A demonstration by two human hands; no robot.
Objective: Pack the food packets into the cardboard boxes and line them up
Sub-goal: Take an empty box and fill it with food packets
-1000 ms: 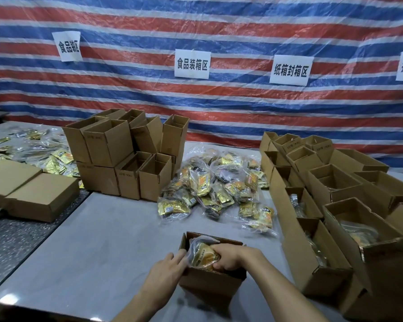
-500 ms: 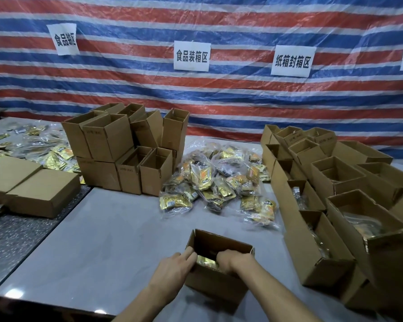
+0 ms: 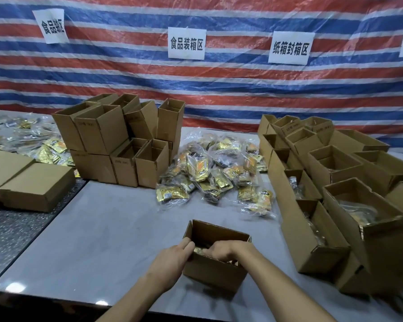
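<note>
**Step in hand (judged):** seating a food packet (image 3: 199,251) in the open cardboard box (image 3: 209,273) near the front of the table (image 3: 98,233). The packet lies inside the box, and only a gold corner shows between the hands.

**Recommended:** press the packet flat to the bottom and keep the wall braced so the box does not slide.

**Left hand** (image 3: 172,260): set against the box's left wall, fingers at the rim. The thumb is hidden, so a clasp cannot be confirmed.

**Right hand** (image 3: 225,248): reaches over the near wall with its fingers down inside, out of sight. Whether it is grasping or merely pressing cannot be told.

**Surroundings:** the loose packet pile (image 3: 215,173) lies beyond the box. The row of boxes (image 3: 312,242) stands to the right.
</note>
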